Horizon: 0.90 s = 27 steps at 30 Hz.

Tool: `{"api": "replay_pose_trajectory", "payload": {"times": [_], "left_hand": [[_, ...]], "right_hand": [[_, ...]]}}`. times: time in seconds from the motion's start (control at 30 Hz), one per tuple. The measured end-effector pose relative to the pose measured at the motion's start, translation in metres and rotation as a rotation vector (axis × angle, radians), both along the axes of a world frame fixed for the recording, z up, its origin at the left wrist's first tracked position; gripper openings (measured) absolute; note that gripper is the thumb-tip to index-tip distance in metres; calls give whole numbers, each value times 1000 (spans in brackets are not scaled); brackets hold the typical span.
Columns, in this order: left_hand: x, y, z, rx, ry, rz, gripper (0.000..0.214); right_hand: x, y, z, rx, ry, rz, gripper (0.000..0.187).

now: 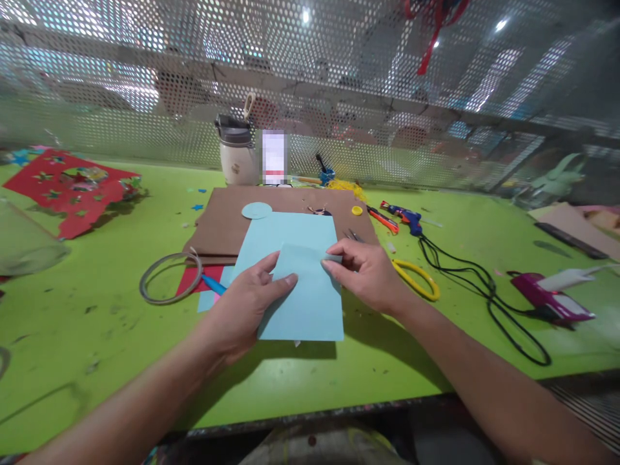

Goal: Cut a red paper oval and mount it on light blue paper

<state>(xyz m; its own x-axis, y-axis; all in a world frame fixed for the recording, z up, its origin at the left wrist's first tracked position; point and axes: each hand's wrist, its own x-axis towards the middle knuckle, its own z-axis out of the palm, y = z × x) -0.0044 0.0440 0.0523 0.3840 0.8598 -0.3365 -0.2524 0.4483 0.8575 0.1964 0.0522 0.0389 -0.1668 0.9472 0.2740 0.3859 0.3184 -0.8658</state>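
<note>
A light blue sheet of paper [310,310] is held up in front of me, above the green table. My left hand [256,290] grips its left side, thumb on top and fingers beneath. At the upper right edge, my right hand [363,268] pinches the sheet between thumb and fingertips. Behind it a larger light blue sheet [290,229] lies on brown cardboard [220,223]. A light blue paper disc [256,210] rests at that sheet's upper left corner. Yellow-handled scissors [416,281] lie partly under my right hand and wrist.
To the right are a blue glue gun [411,221], an orange cutter [385,221] and a purple device [552,297] with a black cord. A tape ring [145,284], blue pen [213,284] and red star-cut paper [87,210] lie left. A tumbler [237,155] stands behind.
</note>
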Motion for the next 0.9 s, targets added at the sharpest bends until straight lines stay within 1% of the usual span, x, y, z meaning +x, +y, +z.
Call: {"api": "replay_pose_trajectory", "payload": {"times": [0.1,0.13,0.2,0.33,0.43,0.5,0.6,0.67,0.77,0.9], "left_hand": [[0,1,-2,34,6,40,62],[0,1,-3,51,-7,63,60],[0,1,-5,86,-51,82,56],[-1,1,-7,115,-113,58,45],[-2,4,-6,93,-117,69,41],[-4,6,-5,52,-107,52,36],[-4,10,-6,-19,-57,25,29],[-3,11,-7,-47,-16,39,27],[0,10,-9,-64,30,52,28],[2,5,-9,-62,32,46,24]], "right_hand": [[-1,2,-4,-284,400,61,17],[-2,2,-5,-355,494,77,23],[-6,-2,-10,-440,571,97,30],[-18,-11,-18,-562,599,130,30],[-23,-13,-20,-587,625,124,30],[-24,-14,-20,-587,634,119,28],[-23,-15,-19,-591,627,138,27],[-22,-16,-19,-595,612,155,26],[-23,-18,-18,-591,595,172,26],[-25,-17,-17,-568,597,174,29]]}}
